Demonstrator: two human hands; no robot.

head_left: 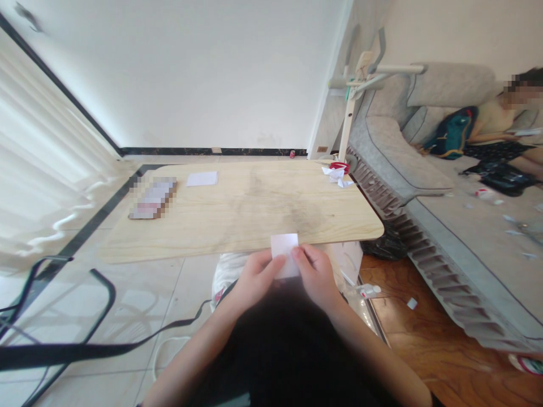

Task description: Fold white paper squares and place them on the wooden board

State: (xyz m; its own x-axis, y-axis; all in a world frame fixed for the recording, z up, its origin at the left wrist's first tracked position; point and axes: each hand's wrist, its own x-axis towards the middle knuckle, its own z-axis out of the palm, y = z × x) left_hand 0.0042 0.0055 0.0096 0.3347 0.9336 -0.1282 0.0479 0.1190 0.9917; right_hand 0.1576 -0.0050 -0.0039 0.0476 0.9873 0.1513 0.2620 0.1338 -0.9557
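Note:
A small white sheet of paper (285, 244) is held up between my two hands, just in front of the near edge of the wooden table (229, 226). My left hand (259, 272) grips its left side, with the thumb lying across the front. On the right side my right hand (314, 271) pinches the sheet between thumb and curled fingers. The fingers behind the paper are mostly hidden. At the table's far left lies a stack of white paper (202, 179). Folded white paper pieces (336, 176) sit at the far right corner, beside a red-handled object (340, 167).
A blurred-out flat object (153, 198) lies on the table's left. To the right stands a grey sofa (428, 155), where a person (492, 121) sits beside a teal backpack (456, 133). A black strap (169, 327) crosses the lower left. A black bag (385, 242) rests below the table's right end.

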